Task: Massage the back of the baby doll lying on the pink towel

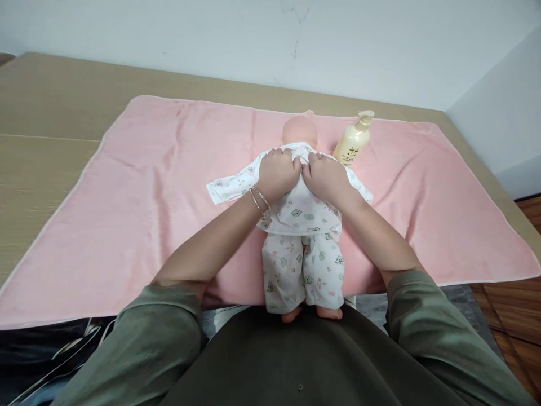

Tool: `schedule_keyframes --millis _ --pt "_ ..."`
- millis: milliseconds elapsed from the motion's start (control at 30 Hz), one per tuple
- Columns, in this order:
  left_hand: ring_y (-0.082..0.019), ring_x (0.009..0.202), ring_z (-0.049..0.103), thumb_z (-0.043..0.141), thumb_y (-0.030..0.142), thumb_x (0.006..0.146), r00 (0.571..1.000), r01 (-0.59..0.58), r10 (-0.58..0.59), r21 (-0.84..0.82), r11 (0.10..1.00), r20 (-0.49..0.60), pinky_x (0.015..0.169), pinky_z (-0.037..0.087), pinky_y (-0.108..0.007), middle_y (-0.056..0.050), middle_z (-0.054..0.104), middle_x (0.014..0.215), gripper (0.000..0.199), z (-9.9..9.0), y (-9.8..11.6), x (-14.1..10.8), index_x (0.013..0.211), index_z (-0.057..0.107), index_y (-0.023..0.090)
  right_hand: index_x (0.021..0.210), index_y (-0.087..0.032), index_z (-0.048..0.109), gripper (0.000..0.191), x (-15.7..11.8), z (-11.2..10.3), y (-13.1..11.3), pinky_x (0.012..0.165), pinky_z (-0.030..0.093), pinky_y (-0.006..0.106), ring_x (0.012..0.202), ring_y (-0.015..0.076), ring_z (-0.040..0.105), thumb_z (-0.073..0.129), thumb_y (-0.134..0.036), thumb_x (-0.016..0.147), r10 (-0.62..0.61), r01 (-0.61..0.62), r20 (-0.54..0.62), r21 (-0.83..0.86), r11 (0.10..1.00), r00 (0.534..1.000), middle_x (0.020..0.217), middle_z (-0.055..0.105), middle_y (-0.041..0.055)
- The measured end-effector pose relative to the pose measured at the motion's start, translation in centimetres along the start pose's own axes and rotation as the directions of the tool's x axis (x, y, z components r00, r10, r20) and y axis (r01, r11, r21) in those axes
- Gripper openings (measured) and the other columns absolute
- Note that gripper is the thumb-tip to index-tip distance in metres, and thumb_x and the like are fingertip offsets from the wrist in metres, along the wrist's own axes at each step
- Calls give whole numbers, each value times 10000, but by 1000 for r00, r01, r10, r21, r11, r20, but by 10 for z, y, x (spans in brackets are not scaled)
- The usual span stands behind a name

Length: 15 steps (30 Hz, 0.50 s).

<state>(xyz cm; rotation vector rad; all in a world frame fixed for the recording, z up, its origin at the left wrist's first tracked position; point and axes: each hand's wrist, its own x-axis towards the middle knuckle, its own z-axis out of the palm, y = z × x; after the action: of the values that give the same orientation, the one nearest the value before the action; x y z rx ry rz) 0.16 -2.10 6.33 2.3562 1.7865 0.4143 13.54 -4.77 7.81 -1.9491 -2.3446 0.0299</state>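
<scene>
A baby doll lies on the pink cloth, its head away from me and its feet at the near table edge. It wears a white printed top and matching trousers. My left hand rests on the upper chest of the top, fingers curled into the fabric. Beside it, my right hand is closed on the same top, the thumbs close together. The sleeves spread out to both sides. Right of the doll's head, a cream pump bottle leans at a tilt.
The wooden table shows around the cloth at the left and back. Behind it rises a pale wall. Dark items and cables are below the table's near left edge.
</scene>
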Motion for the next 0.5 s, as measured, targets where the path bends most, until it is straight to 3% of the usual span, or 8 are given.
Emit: schedule_keyframes --millis 233,367,500 --pt "-397 1303 610 336 296 1059 994 37 -33 35 999 -104 1043 486 -470 -283 693 1290 453 11 10 -11 1264 640 30 1287 -85 628 410 26 13 26 1146 436 509 1306 368 625 378 -343 1088 -66 69 -21 220 973 998 1394 683 234" --pt "-384 1256 640 348 276 1037 998 39 -38 19 999 -41 1024 496 -460 -262 709 1266 439 3 7 -8 1234 667 48 1366 -44 581 448 20 18 19 1164 406 521 1371 379 578 348 -317 1096 -18 27 -66 144 989 998 1435 652 260" --pt "-364 1176 674 366 299 1025 1000 28 -28 -26 999 1 1014 505 -459 -218 743 1176 409 -3 0 -2 1144 706 105 1300 -18 623 463 6 17 4 1139 405 533 1257 398 647 302 -290 1106 31 -29 -113 19 999 993 1287 721 270"
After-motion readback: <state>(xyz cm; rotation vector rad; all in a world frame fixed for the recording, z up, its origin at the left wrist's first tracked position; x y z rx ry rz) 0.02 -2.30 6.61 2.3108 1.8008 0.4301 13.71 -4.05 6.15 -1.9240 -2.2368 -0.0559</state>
